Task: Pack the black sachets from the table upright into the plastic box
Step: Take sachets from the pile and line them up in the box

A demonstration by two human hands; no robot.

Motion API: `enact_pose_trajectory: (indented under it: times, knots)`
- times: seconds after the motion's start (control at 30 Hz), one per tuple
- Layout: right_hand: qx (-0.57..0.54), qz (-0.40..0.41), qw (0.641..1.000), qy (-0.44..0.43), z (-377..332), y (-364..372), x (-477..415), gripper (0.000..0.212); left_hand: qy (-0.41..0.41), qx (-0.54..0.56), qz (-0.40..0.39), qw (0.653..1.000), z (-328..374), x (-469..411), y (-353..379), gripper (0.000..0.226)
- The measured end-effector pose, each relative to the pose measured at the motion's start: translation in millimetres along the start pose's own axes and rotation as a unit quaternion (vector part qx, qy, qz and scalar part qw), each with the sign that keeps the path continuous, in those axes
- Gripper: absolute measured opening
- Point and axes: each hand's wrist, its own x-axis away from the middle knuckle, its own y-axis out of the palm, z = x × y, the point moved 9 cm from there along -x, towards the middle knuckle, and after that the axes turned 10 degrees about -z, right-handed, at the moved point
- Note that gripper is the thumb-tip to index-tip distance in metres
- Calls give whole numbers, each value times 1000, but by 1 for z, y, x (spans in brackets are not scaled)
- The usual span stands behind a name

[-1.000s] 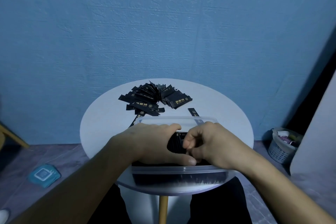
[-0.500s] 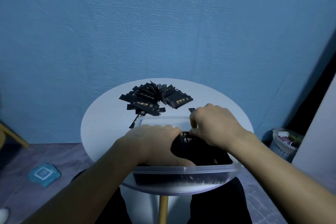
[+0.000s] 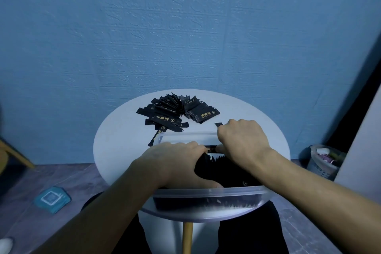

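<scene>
Black sachets (image 3: 177,112) (gold print), white table (image 3: 123,140)

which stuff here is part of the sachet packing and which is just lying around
Job: loose sachets, packed sachets, pinched sachet, box, table, left hand, right hand.
Lying about: blue packet on the floor, basket.

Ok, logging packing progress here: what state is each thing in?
plastic box: lidless, partly filled.
packed sachets: upright in box.
loose sachets: piled on table, unpacked.
left hand: grips packed sachets.
right hand: pinches a sachet.
</scene>
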Motion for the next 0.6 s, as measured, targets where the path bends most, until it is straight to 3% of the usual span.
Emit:
enact_pose_trajectory:
  times: [0.23, 0.47, 0.6]
  knots:
    - [-105, 112, 988, 16, 18, -8, 10, 19, -13, -10, -8, 1000, -5, 0, 1, 86]
    - [-167, 158, 973, 14, 28, -8, 14, 14, 8, -28, 19, 999, -2, -3, -1, 74]
    - [-277, 143, 949, 36, 38, -12, 25, 18, 8, -16, 14, 1000, 0, -2, -2, 73]
